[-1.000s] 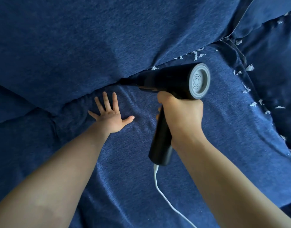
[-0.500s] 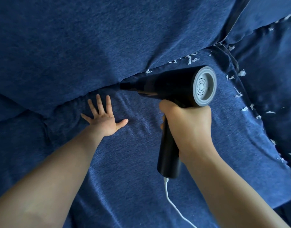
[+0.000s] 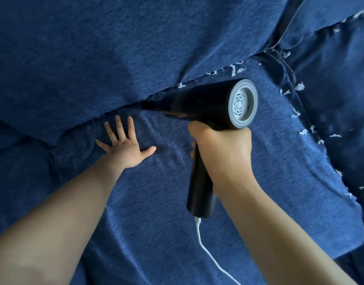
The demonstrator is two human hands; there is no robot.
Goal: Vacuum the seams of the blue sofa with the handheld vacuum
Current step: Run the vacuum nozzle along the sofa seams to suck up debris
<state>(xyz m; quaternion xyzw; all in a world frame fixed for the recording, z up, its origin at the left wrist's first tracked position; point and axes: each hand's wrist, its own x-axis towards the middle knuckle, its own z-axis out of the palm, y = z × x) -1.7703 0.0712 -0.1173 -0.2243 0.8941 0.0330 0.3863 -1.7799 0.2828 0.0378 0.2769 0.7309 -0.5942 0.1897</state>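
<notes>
My right hand (image 3: 222,149) grips the handle of a black handheld vacuum (image 3: 205,103) with a grey round rear vent. Its nozzle points left into the seam (image 3: 123,109) between the blue sofa's back cushion (image 3: 115,48) and seat cushion (image 3: 156,202). My left hand (image 3: 123,147) lies flat on the seat cushion with fingers spread, just below the seam and left of the nozzle. White paper scraps (image 3: 234,69) lie along the seam to the right of the vacuum.
A white cord (image 3: 205,249) runs from the handle's base down over the seat. More white scraps (image 3: 299,87) line the seam beside a second seat cushion (image 3: 341,99) at the right. Another cushion (image 3: 16,171) sits at the left.
The vacuum and my right hand have shifted slightly right and toward me along the seam. My left hand stays flat on the seat.
</notes>
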